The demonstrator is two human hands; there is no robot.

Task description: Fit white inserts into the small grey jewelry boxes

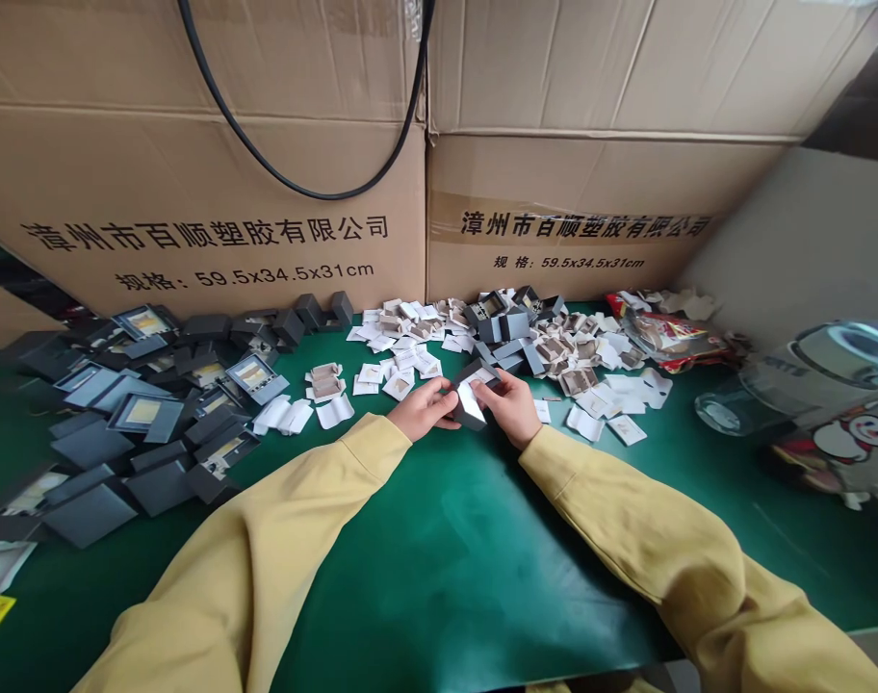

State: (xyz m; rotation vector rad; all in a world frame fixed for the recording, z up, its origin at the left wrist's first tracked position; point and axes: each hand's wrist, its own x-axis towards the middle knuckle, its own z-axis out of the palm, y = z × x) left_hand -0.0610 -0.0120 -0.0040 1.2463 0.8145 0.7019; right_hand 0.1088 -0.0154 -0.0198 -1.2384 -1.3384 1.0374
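A small dark grey box with a white piece in it is held between both hands above the green table. My left hand grips its left side, thumb and fingers closed on it. On its right side, my right hand is closed on the box, with the thumb at the white piece. Just behind the hands lie folded white card pieces. More grey boxes rest among white and brownish pieces behind my right hand.
Many grey boxes are heaped at the left. Large cartons stand along the back, with a black cable hanging before them. A clear jar and a red plastic packet are at the right of the green table.
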